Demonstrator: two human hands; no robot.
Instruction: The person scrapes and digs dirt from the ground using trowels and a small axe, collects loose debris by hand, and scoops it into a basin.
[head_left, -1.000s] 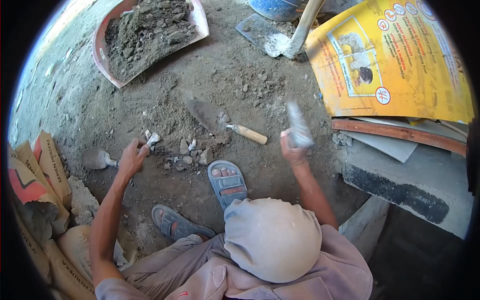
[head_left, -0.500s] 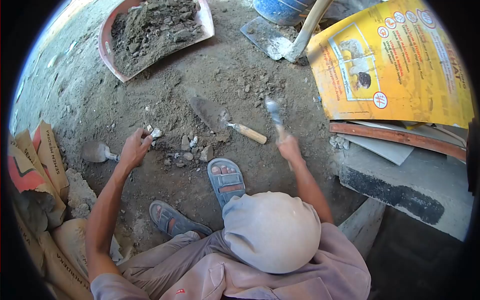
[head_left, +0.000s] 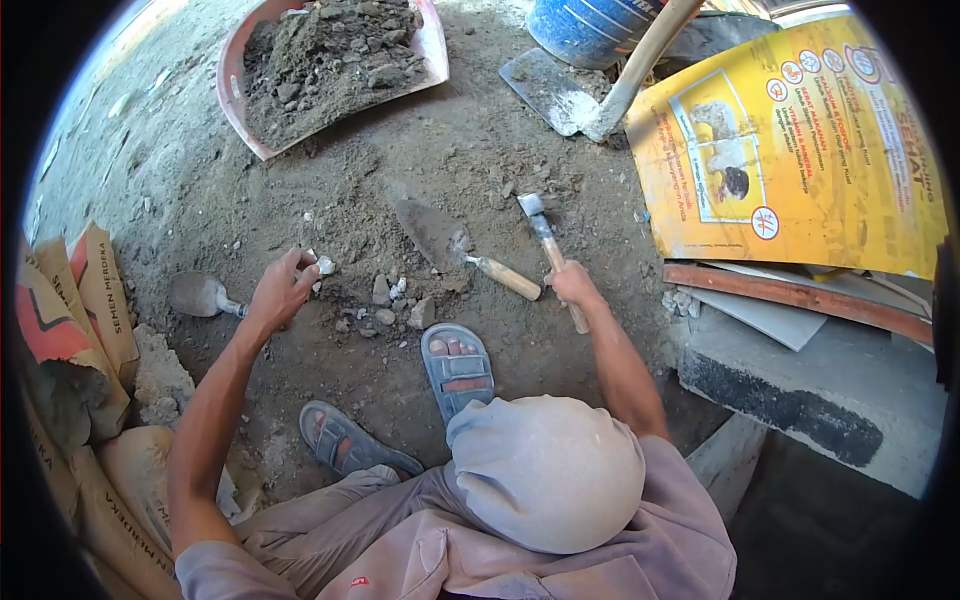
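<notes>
My left hand (head_left: 279,293) is closed in a pinch at a small whitish stone (head_left: 326,265) by its fingertips, just above the ground. My right hand (head_left: 574,284) grips the wooden handle of a hammer (head_left: 545,236), whose metal head points away from me over the soil. Between the hands lies a pointed trowel (head_left: 432,232) with a wooden handle. Broken stones (head_left: 421,313) are gathered in front of my sandalled feet. Left of my left hand, a small rounded trowel (head_left: 196,295) rests on the dirt.
A pinkish pan (head_left: 232,90) heaped with soil and rubble stands at the far left. A hoe (head_left: 600,115) leans near a blue bucket (head_left: 575,32). Yellow printed sheeting (head_left: 800,150) and a concrete slab (head_left: 810,370) lie right; paper cement sacks (head_left: 105,300) line the left.
The hammer, blurred by motion before, is now sharp, with its head farther left. My left hand stays by the whitish stone. The whole view has shifted slightly.
</notes>
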